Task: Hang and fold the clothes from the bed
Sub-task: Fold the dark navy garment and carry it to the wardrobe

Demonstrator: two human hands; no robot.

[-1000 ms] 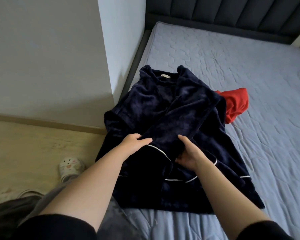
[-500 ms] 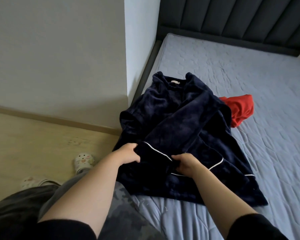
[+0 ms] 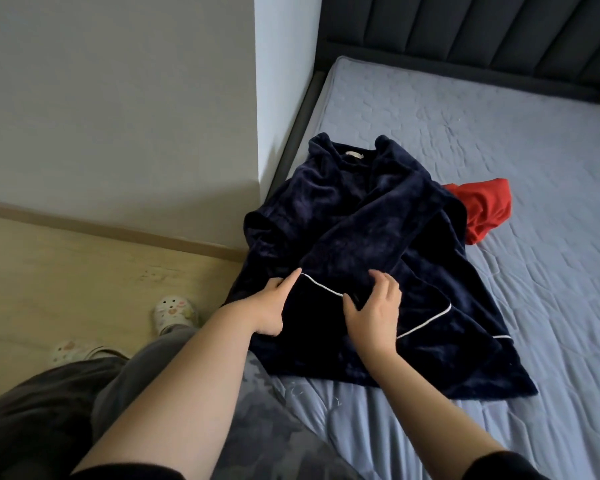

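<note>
On the bed: navy fleece garment spread flat, collar pointing at the headboard, hem nearest the person. One sleeve lies folded diagonally across the garment's front, with its white-piped cuff at the garment's middle.

Left hand is at the cuff's left end, forefinger straight and touching the piping. Its other fingers are tucked out of sight, and nothing is visibly gripped.

Right hand rests on the cuff's right end. Its fingers are loosely bent and spread over the fleece, thumb out along the cuff edge, not closed round the cloth.

Red cloth is crumpled at the navy garment's right side, partly tucked under it. Left of the navy garment, off the bed: wooden floor and two pale perforated slippers on the person's feet.
</note>
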